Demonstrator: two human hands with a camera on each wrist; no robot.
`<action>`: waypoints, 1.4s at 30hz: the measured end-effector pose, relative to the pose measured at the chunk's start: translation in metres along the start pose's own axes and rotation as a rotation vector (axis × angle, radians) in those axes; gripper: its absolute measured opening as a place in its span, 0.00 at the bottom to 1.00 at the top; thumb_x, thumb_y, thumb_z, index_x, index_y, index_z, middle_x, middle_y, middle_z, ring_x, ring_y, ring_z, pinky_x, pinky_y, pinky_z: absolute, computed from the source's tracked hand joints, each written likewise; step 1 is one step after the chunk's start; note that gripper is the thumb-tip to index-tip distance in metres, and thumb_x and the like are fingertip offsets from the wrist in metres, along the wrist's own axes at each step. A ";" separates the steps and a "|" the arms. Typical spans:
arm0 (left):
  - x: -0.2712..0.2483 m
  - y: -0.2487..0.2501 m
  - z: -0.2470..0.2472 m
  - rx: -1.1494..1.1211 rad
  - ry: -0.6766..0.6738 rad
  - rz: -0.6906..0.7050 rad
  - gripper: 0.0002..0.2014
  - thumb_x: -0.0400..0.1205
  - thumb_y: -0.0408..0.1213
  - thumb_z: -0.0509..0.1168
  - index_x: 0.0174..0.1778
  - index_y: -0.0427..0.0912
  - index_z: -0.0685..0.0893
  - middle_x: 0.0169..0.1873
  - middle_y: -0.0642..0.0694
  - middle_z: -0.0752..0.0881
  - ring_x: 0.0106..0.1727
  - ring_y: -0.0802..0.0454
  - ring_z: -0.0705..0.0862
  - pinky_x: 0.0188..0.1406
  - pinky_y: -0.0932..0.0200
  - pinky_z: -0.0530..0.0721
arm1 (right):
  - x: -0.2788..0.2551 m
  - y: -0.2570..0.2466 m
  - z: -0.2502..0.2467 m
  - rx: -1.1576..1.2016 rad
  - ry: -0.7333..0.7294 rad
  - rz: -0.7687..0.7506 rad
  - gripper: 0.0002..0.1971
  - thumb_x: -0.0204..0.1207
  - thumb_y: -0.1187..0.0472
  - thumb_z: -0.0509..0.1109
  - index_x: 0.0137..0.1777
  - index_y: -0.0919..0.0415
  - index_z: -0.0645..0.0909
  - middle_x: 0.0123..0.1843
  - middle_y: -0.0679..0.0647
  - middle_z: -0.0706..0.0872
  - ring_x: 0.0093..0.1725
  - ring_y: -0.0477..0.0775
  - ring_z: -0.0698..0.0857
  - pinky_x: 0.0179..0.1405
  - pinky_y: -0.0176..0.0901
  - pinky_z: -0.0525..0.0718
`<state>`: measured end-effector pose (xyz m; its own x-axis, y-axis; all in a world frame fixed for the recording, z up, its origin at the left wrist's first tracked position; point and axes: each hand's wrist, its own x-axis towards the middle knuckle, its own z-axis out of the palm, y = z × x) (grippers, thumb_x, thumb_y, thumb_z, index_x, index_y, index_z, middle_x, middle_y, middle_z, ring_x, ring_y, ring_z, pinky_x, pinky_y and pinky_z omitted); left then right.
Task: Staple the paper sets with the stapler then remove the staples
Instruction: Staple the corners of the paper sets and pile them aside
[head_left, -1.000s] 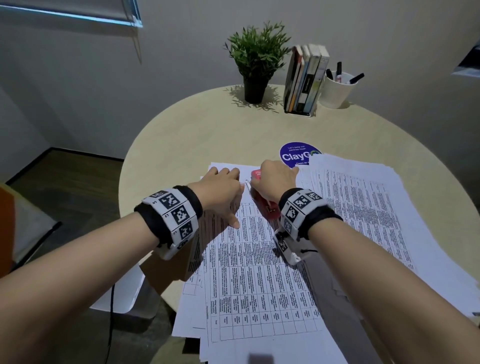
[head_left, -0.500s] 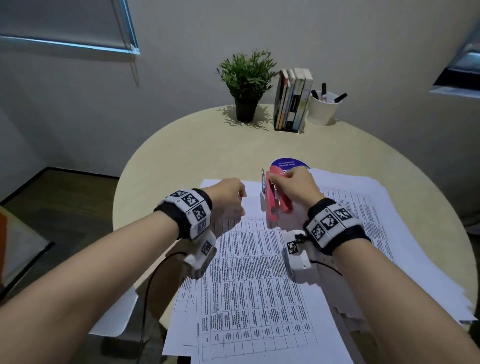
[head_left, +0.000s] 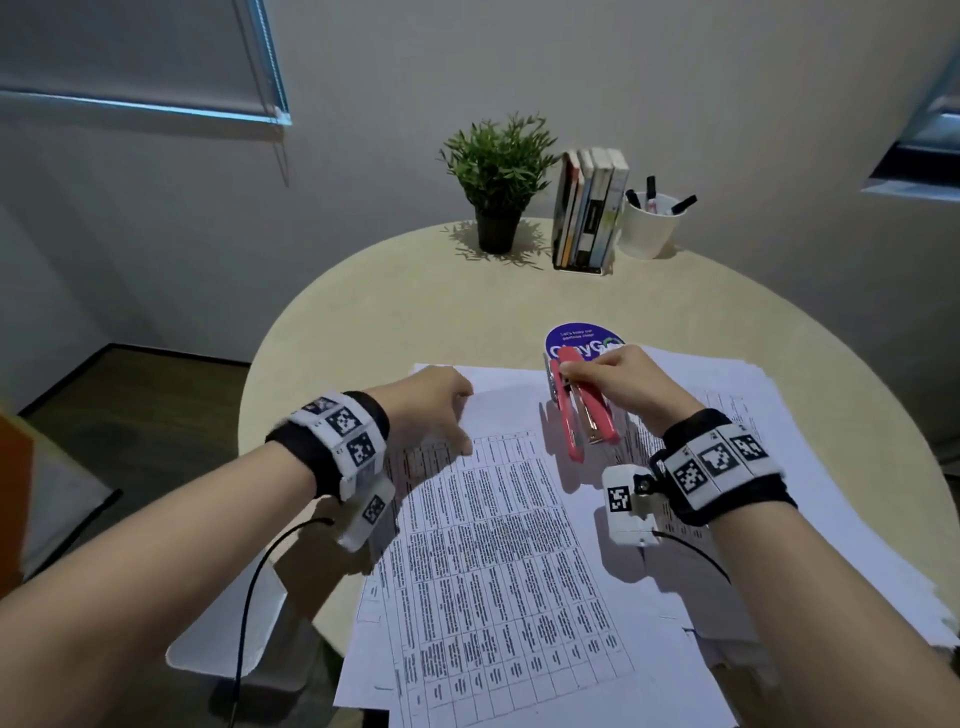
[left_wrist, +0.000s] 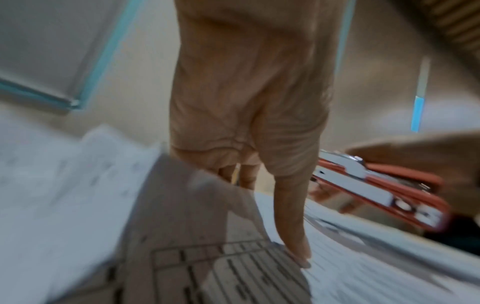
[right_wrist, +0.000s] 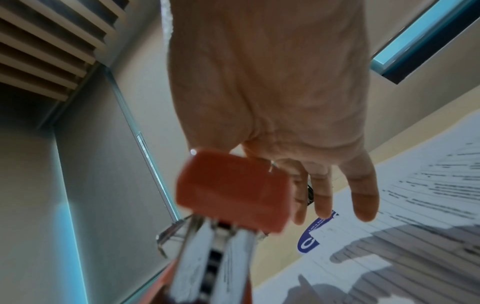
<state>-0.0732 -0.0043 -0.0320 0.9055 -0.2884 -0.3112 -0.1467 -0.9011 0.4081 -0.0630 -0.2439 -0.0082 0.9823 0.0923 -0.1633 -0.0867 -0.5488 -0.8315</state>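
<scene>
My right hand (head_left: 577, 375) grips a red stapler (head_left: 583, 415) and holds it tilted just above the papers, its silver metal underside (right_wrist: 207, 261) turned toward the wrist. The left hand (head_left: 457, 422) is at the top left corner of the printed paper set (head_left: 498, 545). Its thumb (left_wrist: 293, 230) presses on the top sheet, and its other fingers curl behind a raised flap of paper (left_wrist: 192, 205). From the left wrist the stapler (left_wrist: 376, 185) shows to the right of the thumb, apart from it.
More loose printed sheets (head_left: 789, 415) spread to the right on the round beige table (head_left: 395, 322). A blue round sticker (head_left: 582, 339) lies beyond the stapler. A potted plant (head_left: 496, 182), books (head_left: 589, 208) and a white pen cup (head_left: 649, 223) stand at the far edge.
The right hand has lifted the stapler off the paper corner and moved it right, away from the left hand. The left hand stays at the corner, and the view has tilted up.
</scene>
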 end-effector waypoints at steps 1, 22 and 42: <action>0.000 0.003 0.005 0.045 0.013 -0.002 0.19 0.63 0.44 0.83 0.41 0.42 0.82 0.37 0.50 0.84 0.39 0.51 0.82 0.37 0.55 0.81 | 0.000 0.000 0.001 0.005 -0.003 0.005 0.20 0.77 0.54 0.74 0.37 0.75 0.85 0.27 0.57 0.75 0.26 0.48 0.71 0.31 0.41 0.68; -0.015 0.000 -0.088 -0.366 0.295 0.147 0.07 0.77 0.38 0.73 0.36 0.39 0.86 0.23 0.54 0.82 0.20 0.61 0.74 0.22 0.63 0.70 | -0.011 -0.031 0.010 0.217 -0.172 -0.130 0.27 0.71 0.49 0.78 0.45 0.81 0.86 0.41 0.66 0.86 0.39 0.56 0.82 0.45 0.47 0.80; 0.040 -0.015 -0.005 0.286 0.215 0.021 0.30 0.69 0.46 0.78 0.66 0.46 0.79 0.59 0.47 0.80 0.64 0.44 0.78 0.55 0.50 0.73 | 0.004 0.081 -0.129 -0.439 0.403 0.401 0.19 0.76 0.54 0.75 0.48 0.73 0.82 0.45 0.68 0.84 0.43 0.64 0.83 0.41 0.46 0.77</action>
<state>-0.0333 -0.0009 -0.0464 0.9598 -0.2601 -0.1056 -0.2437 -0.9587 0.1465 -0.0446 -0.3947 -0.0076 0.8810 -0.4543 -0.1323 -0.4625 -0.7675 -0.4439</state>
